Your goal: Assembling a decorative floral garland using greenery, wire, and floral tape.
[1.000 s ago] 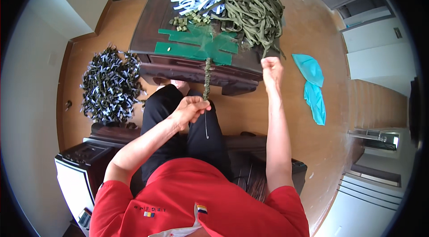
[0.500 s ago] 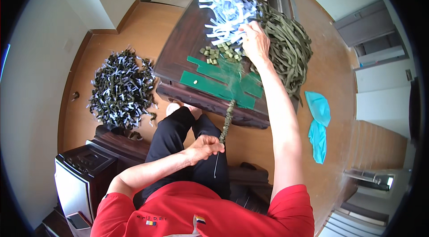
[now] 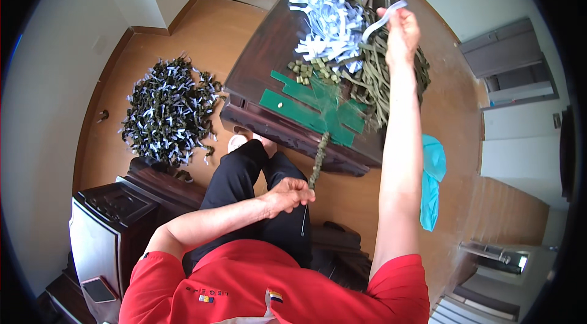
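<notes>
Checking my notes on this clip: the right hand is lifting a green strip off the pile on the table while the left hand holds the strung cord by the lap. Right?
Not quite: in the head view the right hand lifts a white strip, not a green one. The rest stands: left hand holds the strung cord.

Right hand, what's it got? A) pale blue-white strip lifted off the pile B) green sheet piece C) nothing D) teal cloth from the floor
A: the right hand pinches a pale blue-white strip raised above the heap of matching pale strips on the dark wooden table.
</notes>
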